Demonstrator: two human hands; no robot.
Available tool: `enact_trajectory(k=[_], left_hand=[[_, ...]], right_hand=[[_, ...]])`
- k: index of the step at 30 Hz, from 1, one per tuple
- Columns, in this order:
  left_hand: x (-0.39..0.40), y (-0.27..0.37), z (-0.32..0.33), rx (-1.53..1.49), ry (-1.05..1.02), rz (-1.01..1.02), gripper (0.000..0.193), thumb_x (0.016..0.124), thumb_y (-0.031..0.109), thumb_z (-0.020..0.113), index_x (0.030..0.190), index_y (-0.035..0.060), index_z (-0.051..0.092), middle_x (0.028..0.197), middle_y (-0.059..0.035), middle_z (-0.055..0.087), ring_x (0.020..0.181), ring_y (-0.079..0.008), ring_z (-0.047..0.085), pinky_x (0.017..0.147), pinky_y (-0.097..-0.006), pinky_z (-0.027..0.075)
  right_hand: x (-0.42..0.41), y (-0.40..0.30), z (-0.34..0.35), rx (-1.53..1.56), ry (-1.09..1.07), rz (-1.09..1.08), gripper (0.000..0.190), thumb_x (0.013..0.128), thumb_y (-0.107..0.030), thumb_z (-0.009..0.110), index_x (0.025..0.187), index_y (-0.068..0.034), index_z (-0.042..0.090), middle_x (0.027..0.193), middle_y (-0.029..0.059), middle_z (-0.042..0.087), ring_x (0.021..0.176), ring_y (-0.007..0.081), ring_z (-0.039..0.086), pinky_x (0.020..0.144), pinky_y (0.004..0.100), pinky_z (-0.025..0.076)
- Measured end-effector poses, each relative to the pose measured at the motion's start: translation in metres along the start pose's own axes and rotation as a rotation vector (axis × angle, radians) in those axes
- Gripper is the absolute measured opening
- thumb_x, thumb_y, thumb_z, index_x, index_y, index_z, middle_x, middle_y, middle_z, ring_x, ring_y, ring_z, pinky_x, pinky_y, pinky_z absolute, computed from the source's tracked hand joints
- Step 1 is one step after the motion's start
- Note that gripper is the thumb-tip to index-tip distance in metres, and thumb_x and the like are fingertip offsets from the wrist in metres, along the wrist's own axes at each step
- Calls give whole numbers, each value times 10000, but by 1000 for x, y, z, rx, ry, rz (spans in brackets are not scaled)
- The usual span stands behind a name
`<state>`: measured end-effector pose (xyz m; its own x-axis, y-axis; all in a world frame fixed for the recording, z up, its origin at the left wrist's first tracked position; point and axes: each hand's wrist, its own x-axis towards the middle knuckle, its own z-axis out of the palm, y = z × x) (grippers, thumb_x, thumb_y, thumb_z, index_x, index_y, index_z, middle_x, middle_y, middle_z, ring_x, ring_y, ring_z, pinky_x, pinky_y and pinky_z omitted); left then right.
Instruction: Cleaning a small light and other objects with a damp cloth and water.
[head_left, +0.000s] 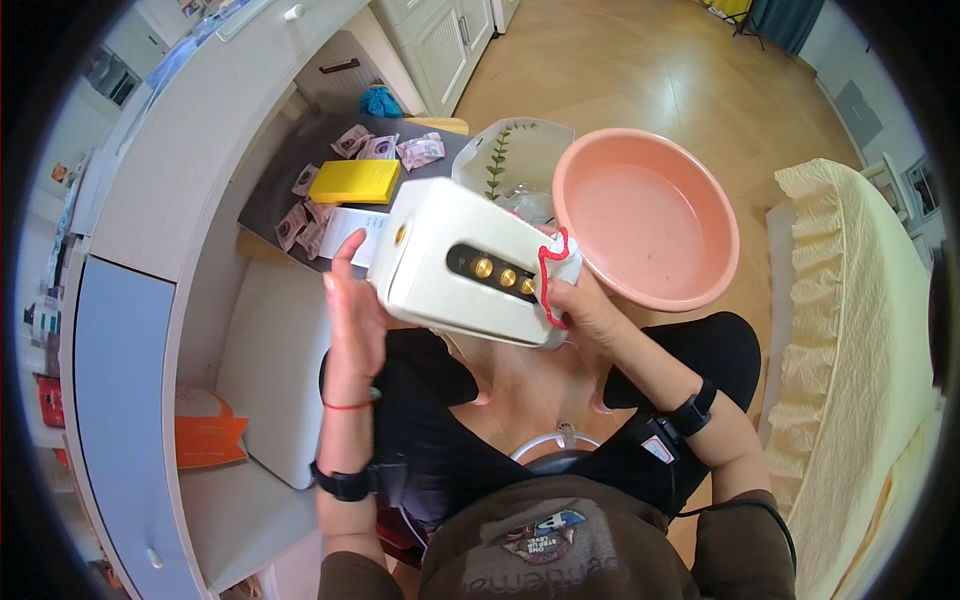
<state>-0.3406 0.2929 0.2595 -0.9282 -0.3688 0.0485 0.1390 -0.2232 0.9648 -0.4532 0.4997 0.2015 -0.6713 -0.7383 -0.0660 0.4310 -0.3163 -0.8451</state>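
Observation:
A white box-shaped appliance (450, 262) with a dark panel and several gold knobs is tilted in front of me, above my lap. My right hand (581, 300) grips its right end through a white cloth with a red edge (561, 259). Beside the left end of the appliance, my left hand (356, 307) is raised with its fingers apart; whether it touches the casing is hard to tell. Past the appliance, a yellow box (355, 181) lies on a grey-topped low table among several small pink packets (421, 151), near a white printed paper (351, 232).
A pink plastic basin (645, 217) stands at the right, beside a white bin (469, 161) with a leaf pattern and a clear bag. A white desk with a blue drawer front (124, 405) runs along the left. A ruffled cream cover (847, 337) hangs over furniture at the far right.

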Motion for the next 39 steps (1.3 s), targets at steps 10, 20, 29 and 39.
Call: enact_trajectory(k=[10, 20, 29, 39], left_hand=[[-12, -12, -9, 281, -108, -227, 767, 743, 325, 620, 1277, -9, 185, 1199, -154, 366, 1138, -220, 361, 959, -326, 299], [-11, -49, -18, -87, 139, -152, 627, 779, 277, 586, 1213, -29, 251, 1133, -135, 420, 1061, -197, 434, 913, -301, 357], [-14, -58, -19, -398, 82, -146, 411, 858, 173, 476, 1208, 23, 322, 1162, -88, 442, 1054, -191, 469, 863, -303, 419], [-18, -51, -21, -93, 372, -26, 634, 761, 203, 619, 1203, -37, 233, 1111, -148, 395, 1035, -196, 426, 899, -295, 356]], right_hand=[[3, -9, -6, -311, -58, 32, 735, 652, -191, 696, 1257, -28, 312, 1062, 108, 505, 936, 159, 513, 844, 280, 402], [4, -26, 11, -112, 373, 12, 378, 875, -340, 491, 1093, -33, 515, 946, 40, 566, 821, 82, 519, 720, 233, 430], [-12, 42, 85, -1663, -196, -874, 575, 659, -207, 623, 1211, -192, 464, 1323, 51, 374, 1211, 242, 336, 943, 455, 260], [0, 27, 49, -1493, 135, -728, 462, 647, -103, 619, 1095, -62, 513, 1179, 137, 448, 1114, 329, 392, 905, 417, 327]])
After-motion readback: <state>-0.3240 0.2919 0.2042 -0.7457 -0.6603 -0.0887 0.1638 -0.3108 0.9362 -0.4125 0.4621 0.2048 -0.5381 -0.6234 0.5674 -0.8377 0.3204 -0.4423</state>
